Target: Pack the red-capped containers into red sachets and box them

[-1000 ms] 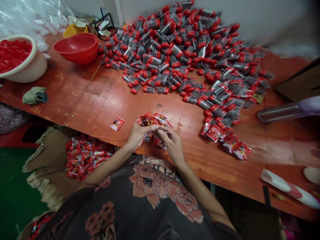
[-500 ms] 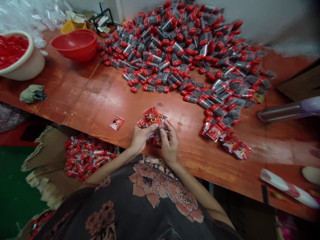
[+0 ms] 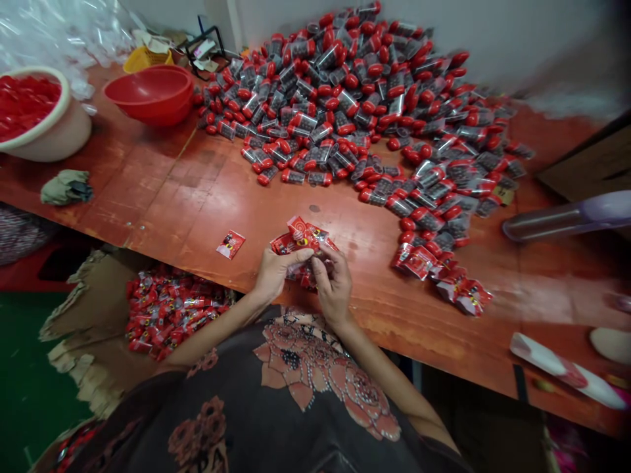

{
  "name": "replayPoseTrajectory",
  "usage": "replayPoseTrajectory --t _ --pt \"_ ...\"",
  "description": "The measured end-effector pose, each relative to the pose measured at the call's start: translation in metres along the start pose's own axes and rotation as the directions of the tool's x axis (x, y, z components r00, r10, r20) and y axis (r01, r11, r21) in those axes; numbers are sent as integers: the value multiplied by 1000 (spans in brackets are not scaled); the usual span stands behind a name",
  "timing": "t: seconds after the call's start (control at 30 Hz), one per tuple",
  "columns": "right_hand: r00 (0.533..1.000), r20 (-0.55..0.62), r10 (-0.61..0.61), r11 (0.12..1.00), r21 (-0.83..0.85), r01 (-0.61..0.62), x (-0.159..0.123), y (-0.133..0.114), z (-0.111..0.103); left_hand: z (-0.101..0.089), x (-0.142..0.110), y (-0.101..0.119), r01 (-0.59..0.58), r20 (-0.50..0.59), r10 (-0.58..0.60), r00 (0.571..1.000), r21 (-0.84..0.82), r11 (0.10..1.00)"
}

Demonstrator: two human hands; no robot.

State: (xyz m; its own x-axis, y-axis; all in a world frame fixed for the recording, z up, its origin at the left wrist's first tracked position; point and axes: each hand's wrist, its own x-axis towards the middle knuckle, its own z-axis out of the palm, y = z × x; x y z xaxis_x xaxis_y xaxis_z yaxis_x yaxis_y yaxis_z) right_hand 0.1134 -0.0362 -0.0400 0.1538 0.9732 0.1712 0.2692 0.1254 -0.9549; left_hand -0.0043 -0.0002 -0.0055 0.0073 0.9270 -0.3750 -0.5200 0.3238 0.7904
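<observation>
So my two hands were right together at the near edge of the red wooden tabletop (image 3: 207,187), over a little bunch of red printed packets (image 3: 298,231). My left hand (image 3: 273,272) had its thumb clamped down on the bunch, fingers tucked underneath, so basically no gap. My right hand (image 3: 336,286) was curled in close, thumb nearly at the index finger, but I honestly can't tell what was between those tips, or how many packets were gripped versus just lying there. Biggest worry imo: the wrappers looked slick and were overlapping, so one hard tug could've made a neighbour slide out, and with the table edge that close it might've dropped. Pinching too hard could've creased or split a wrapper too. One loose packet (image 3: 231,244) lay flat off to my left, easy to knock with a forearm, maybe into the heap of packets (image 3: 172,312) in the torn carton (image 3: 91,315) below. And the big pile of red-capped clear tubes (image 3: 345,98) sloped towards me; a careless elbow into its right end could've sent tubes rolling into the packets lying there (image 3: 419,261).
</observation>
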Motion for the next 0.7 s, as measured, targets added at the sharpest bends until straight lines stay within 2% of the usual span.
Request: replayPoseTrajectory --t 0.13,0.27,0.47,0.7 --pt "999 12 32 999 29 -32 3 -4 0 0 -3 -4 64 1 -64 998 -15 998" --pt "994 11 109 991 72 -110 2 -5 3 3 -4 -8 6 -95 -14 995 -83 997" --pt "998 -50 27 998 -54 -30 -4 -1 9 9 -12 -13 -30 -164 17 986 -75 997" --pt "999 -30 -33 996 -88 30 -3 -2 3 6 -8 -11 -61 -193 47 980 -71 996"
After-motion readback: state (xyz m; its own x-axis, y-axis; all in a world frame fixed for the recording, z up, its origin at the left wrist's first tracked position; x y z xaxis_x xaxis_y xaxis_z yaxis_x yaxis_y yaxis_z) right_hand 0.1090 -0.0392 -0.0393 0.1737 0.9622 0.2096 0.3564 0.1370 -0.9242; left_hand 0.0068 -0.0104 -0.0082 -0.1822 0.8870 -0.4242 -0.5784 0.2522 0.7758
